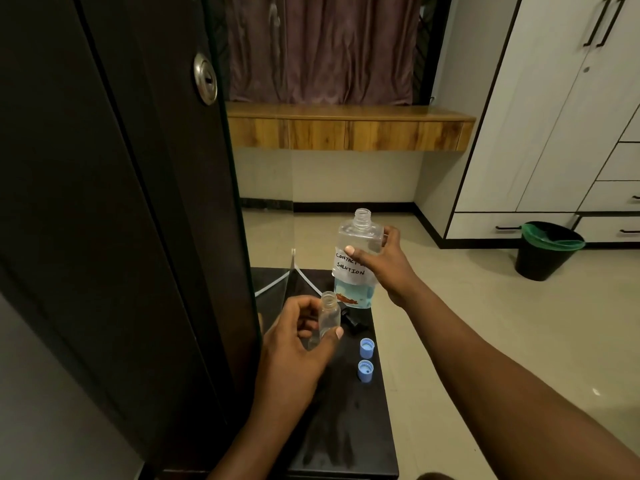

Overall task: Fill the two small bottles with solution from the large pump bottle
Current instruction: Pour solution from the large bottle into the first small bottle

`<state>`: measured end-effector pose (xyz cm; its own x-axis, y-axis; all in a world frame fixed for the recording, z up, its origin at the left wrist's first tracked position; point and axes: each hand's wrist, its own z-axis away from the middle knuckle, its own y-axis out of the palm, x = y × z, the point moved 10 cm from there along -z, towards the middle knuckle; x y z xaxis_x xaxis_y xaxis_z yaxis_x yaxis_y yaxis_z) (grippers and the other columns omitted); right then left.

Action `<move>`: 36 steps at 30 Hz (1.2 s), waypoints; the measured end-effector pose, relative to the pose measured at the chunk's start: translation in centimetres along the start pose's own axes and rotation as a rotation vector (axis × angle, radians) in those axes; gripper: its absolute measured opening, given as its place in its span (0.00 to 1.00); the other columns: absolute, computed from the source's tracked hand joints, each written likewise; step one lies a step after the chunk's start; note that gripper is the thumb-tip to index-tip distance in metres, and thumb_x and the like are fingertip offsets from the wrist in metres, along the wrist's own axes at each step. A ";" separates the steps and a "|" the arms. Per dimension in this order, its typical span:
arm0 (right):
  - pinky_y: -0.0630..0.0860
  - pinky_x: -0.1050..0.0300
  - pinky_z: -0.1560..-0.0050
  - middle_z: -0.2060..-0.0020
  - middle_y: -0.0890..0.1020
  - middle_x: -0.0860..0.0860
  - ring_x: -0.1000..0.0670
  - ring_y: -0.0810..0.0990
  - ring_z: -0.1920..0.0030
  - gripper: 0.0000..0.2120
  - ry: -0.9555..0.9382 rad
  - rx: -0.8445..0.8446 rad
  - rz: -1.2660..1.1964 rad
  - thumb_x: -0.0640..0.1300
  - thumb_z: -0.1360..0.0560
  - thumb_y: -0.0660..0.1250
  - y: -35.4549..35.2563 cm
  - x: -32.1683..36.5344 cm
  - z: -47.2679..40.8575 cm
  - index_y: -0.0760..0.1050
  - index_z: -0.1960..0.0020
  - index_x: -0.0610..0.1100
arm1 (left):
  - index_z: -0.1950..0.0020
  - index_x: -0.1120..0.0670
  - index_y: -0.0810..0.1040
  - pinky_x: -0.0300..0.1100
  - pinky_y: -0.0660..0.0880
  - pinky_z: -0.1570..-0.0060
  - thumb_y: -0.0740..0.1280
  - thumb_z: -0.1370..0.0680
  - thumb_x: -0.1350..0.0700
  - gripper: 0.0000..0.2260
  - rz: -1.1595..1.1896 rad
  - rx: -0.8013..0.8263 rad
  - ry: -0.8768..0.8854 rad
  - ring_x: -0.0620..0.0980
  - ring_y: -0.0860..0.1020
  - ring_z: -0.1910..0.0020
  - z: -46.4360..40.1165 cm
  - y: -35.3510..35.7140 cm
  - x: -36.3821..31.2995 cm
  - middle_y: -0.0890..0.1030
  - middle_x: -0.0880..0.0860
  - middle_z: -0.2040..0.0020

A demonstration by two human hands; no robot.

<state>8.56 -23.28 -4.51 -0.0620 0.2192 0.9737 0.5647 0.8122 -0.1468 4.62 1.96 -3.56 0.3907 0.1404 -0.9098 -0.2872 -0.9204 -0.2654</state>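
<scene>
My right hand grips the large clear bottle around its middle, upright, just above the dark table. Its neck is open, a white handwritten label reads "solution", and blue liquid fills the bottom part. My left hand holds a small clear bottle with an open neck, upright, just left of and below the large bottle. Two blue caps lie on the table to the right of my left hand. A black pump head with its white tube lies behind the small bottle. The second small bottle is not visible.
The narrow dark table stands against a dark wardrobe door on the left. A black bin with a green liner stands on the tiled floor at the right, beside white cupboards. A wooden shelf runs along the far wall.
</scene>
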 end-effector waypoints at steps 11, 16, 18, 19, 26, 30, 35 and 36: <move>0.75 0.48 0.39 0.40 0.77 0.52 0.49 0.77 0.40 0.32 0.000 -0.001 -0.023 0.47 0.32 0.77 0.0 -1.7 -0.2 0.64 0.34 0.49 | 0.50 0.43 0.76 0.27 0.73 0.54 0.75 0.28 0.59 0.14 -0.036 0.017 0.032 0.38 0.78 0.51 0.1 0.4 -0.6 0.81 0.43 0.54; 0.76 0.45 0.39 0.41 0.78 0.54 0.52 0.77 0.41 0.31 -0.072 0.020 0.096 0.52 0.33 0.78 -0.7 -0.2 0.2 0.66 0.36 0.54 | 0.50 0.43 0.76 0.28 0.74 0.53 0.75 0.28 0.56 0.13 -0.044 0.001 0.043 0.39 0.78 0.51 0.1 0.2 -0.9 0.81 0.42 0.53; 0.76 0.47 0.41 0.42 0.78 0.56 0.54 0.78 0.42 0.30 -0.110 0.041 0.145 0.54 0.33 0.77 -1.4 1.3 0.8 0.66 0.37 0.56 | 0.50 0.43 0.76 0.28 0.73 0.52 0.75 0.28 0.57 0.13 -0.054 -0.009 0.062 0.39 0.78 0.51 -0.2 0.1 -1.2 0.81 0.42 0.54; 0.77 0.48 0.41 0.42 0.78 0.57 0.55 0.78 0.43 0.30 -0.126 0.050 0.162 0.54 0.33 0.77 -2.0 2.2 1.0 0.66 0.37 0.57 | 0.50 0.43 0.76 0.27 0.73 0.52 0.75 0.28 0.57 0.13 -0.057 -0.015 0.068 0.39 0.78 0.51 -0.3 0.2 -1.3 0.81 0.42 0.53; 0.77 0.65 0.55 0.44 0.76 0.61 0.61 0.79 0.47 0.32 -0.283 0.123 0.320 0.56 0.34 0.74 -5.0 10.5 5.0 0.63 0.35 0.56 | 0.47 0.41 0.75 0.38 0.78 0.49 0.74 0.27 0.54 0.13 0.001 -0.006 0.055 0.40 0.79 0.50 -0.2 0.6 -2.1 0.81 0.41 0.49; 0.76 0.61 0.53 0.43 0.76 0.60 0.58 0.78 0.45 0.33 -0.341 0.184 0.476 0.59 0.35 0.74 -5.5 14.0 8.2 0.61 0.36 0.59 | 0.47 0.42 0.75 0.43 0.80 0.48 0.73 0.26 0.54 0.12 0.041 -0.013 0.084 0.42 0.80 0.49 0.1 0.5 -3.2 0.82 0.43 0.49; 0.77 0.58 0.49 0.39 0.75 0.56 0.55 0.77 0.43 0.40 -0.389 0.239 0.685 0.64 0.37 0.75 -5.0 16.1 11.0 0.59 0.32 0.59 | 0.48 0.42 0.76 0.41 0.79 0.49 0.74 0.26 0.56 0.13 0.060 -0.035 0.127 0.42 0.81 0.51 0.4 0.2 -4.4 0.82 0.42 0.50; 0.76 0.61 0.49 0.39 0.74 0.56 0.55 0.76 0.43 0.39 -0.402 0.246 0.723 0.63 0.36 0.75 -4.8 16.3 11.4 0.59 0.32 0.59 | 0.47 0.42 0.76 0.40 0.79 0.49 0.74 0.26 0.56 0.13 0.059 -0.038 0.130 0.41 0.80 0.50 0.5 0.2 -4.5 0.82 0.42 0.50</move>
<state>-4.57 -17.43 10.04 -0.0688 0.8647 0.4976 0.3868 0.4829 -0.7856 2.37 1.34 0.36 0.4849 0.0393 -0.8737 -0.2810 -0.9390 -0.1982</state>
